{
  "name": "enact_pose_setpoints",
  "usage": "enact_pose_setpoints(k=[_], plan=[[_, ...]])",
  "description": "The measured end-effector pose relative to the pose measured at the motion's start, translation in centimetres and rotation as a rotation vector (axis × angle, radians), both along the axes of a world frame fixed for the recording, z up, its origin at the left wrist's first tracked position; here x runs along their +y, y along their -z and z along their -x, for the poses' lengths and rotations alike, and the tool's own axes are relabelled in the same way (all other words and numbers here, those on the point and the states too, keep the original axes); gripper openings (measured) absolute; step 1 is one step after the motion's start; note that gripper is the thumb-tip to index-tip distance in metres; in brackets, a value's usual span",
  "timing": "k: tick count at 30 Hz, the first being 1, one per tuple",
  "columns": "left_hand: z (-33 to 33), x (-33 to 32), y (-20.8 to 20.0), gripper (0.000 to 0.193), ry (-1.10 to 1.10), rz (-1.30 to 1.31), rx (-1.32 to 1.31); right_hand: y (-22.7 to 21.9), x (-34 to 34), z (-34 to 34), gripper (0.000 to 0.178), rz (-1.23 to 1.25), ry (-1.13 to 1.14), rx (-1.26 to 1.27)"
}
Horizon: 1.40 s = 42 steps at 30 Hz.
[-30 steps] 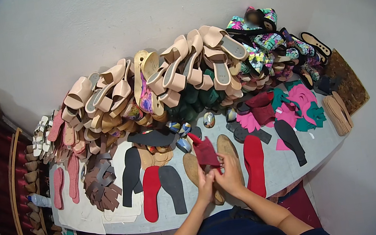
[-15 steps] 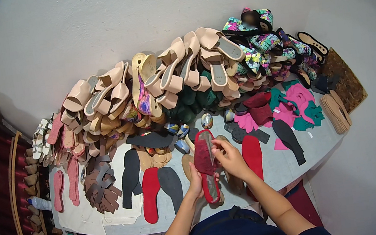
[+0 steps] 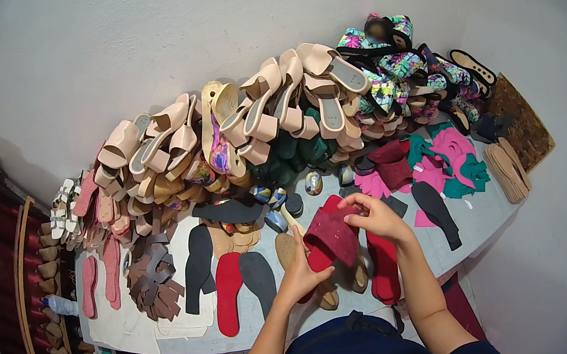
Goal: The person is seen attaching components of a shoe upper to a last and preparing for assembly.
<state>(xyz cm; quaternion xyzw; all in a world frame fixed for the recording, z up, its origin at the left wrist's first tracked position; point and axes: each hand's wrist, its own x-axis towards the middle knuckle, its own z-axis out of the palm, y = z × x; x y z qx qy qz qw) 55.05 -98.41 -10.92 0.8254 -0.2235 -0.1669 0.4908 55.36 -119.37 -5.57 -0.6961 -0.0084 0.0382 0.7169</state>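
Note:
Between both hands, above the table's front edge, is a red sandal piece [image 3: 335, 236] with a wide, dark red speckled upper joined to a red insole. My left hand [image 3: 302, 274] grips the insole's near part, thumb on top and other fingers partly hidden. My right hand [image 3: 381, 221] pinches the upper's right side between thumb and fingers. Under and beside the piece lie tan wooden-looking shoe forms [image 3: 284, 249], partly covered. A loose red insole [image 3: 384, 277] is just right of them. Left of my left hand are another red insole [image 3: 228, 295] and a dark grey one [image 3: 257, 279].
Heeled beige sandals [image 3: 261, 118] pile along the wall, with patterned ones [image 3: 392, 71] at the right. Brown strap pieces [image 3: 153, 282] lie left; pink and green cutouts [image 3: 451, 157] lie right. Tan soles [image 3: 507, 171] are stacked by the table's right edge. Shelves [image 3: 34, 284] stand left.
The sandal piece has been turned over: its grey-brown underside faced up before, now its red face and upper do. My right hand has moved slightly up and right, onto the upper's side.

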Motion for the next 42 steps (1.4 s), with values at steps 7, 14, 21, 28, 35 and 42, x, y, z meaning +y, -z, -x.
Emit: enact_pose_setpoints(k=[7, 14, 21, 28, 35, 42], plan=[[0.4, -0.7, -0.8, 0.103, -0.036, -0.247, -0.174, -0.7, 0.0, 0.8, 0.024, 0.452, -0.109, 0.128], [0.5, -0.4, 2.2, 0.084, -0.102, 0.097, 0.028, 0.2, -0.3, -0.1, 0.022, 0.2, -0.343, 0.132], [0.3, -0.6, 1.5, 0.022, -0.019, -0.093, -0.099, 0.3, 2.6, -0.4, 0.012, -0.292, -0.253, 0.133], [2.2, -1.5, 1.0, 0.054, -0.134, -0.247, -0.612, -0.3, 3.2, -1.1, 0.012, -0.386, -0.128, 0.187], [0.5, 0.1, 0.8, 0.073, -0.207, -0.566, -0.411, -0.4, -0.7, -1.1, 0.028, 0.611, -0.214, -0.043], [-0.5, 0.2, 0.1, 0.072, -0.303, -0.687, -0.574, 0.2, 4.5, 1.8, 0.077, 1.303, 0.056, -0.47]])
